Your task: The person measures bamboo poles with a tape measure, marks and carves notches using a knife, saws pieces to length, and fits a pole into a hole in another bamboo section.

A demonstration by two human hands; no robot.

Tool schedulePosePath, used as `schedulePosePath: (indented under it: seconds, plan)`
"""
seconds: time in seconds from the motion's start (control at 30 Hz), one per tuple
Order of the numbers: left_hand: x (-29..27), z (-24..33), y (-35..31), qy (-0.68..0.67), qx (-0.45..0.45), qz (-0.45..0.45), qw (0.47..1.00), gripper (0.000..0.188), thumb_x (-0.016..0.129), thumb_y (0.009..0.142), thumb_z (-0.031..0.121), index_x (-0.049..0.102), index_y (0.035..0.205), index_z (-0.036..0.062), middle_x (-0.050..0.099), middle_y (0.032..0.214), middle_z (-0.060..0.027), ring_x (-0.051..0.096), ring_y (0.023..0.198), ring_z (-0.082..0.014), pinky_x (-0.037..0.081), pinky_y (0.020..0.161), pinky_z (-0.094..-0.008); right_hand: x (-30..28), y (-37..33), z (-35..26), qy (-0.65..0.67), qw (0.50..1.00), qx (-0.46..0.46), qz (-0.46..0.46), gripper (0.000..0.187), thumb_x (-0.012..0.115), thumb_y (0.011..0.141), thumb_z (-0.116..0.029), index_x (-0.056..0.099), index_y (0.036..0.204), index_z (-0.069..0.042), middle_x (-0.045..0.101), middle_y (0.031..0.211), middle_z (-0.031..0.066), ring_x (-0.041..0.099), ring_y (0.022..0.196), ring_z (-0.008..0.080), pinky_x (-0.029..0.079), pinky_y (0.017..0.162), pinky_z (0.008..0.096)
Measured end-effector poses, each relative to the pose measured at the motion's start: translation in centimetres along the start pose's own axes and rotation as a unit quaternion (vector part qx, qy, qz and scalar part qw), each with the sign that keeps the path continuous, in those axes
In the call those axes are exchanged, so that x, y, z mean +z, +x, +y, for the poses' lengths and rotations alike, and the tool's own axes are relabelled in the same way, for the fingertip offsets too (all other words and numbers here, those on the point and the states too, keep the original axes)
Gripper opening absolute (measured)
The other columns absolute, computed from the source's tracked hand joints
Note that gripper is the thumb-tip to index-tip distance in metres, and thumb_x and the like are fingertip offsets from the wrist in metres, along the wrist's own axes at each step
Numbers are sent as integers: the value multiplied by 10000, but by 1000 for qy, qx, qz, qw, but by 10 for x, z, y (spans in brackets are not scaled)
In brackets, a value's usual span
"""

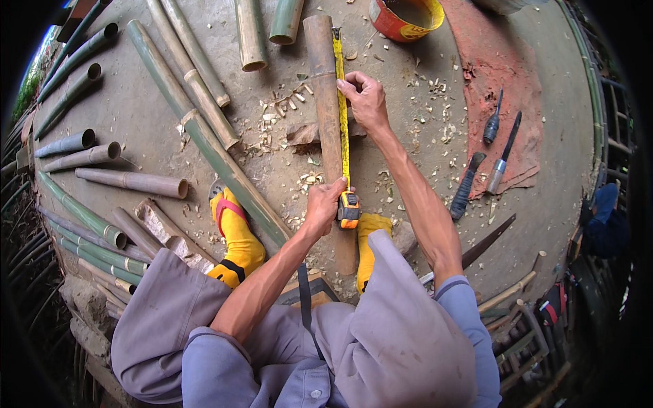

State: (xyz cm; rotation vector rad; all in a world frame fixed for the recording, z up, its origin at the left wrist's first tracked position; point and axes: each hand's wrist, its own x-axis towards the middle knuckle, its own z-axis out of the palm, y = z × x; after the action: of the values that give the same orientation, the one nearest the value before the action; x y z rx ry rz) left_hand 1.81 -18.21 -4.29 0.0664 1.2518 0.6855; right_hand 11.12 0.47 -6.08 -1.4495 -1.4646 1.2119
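A brown bamboo pole [325,109] lies lengthwise in front of me, its near end between my feet. Along its right side runs the pulled-out yellow blade of a tape measure [348,209], with the hooked end near the pole's far end. My left hand [322,207] is closed by the orange and black tape case, its fingers partly hidden against the bamboo. Farther up, my right hand [366,100] pinches the yellow blade between thumb and fingers, close to a joint of the pole. A block [306,134] sits under the pole.
A long green bamboo pole [204,136] slants down on the left, with several cut poles beyond it. On the right, a red cloth [500,102] bears a pointed tool [493,122] and knives [505,153]. A saw blade [488,241] lies nearer. Shavings surround a red-yellow bucket [408,19].
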Motion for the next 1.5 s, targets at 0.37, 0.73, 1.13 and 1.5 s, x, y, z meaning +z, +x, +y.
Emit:
schedulePosePath:
  seconds: [0.37,0.73,1.13,1.5]
  plan:
    - [0,1,0,18,3,8,1000,374,562,919,283,606,889,-87,649,724,-154,659,580,-214,555,512,-293,3,5,4,19,1000,-16,0,176,652,837,-173,630,818,1,559,630,0,477,592,66,413,553,259]
    - [0,2,0,22,0,3,1000,380,564,917,284,607,891,-92,649,725,-158,660,586,-218,554,512,-294,1,4,1,6,1000,11,-14,174,653,840,-178,632,823,-6,566,636,-1,485,594,64,416,549,258]
    - [0,4,0,25,-3,5,1000,367,558,920,272,606,893,-91,649,724,-162,659,584,-221,552,510,-299,2,4,3,11,1000,5,-18,183,658,839,-188,635,830,-7,585,647,6,501,602,64,426,557,256]
    - [2,3,1,37,-6,25,999,362,554,920,259,597,894,-99,647,720,-166,656,583,-228,553,516,-311,3,5,5,24,1000,6,-14,176,664,839,-179,625,809,-10,580,642,-1,499,598,60,421,554,250]
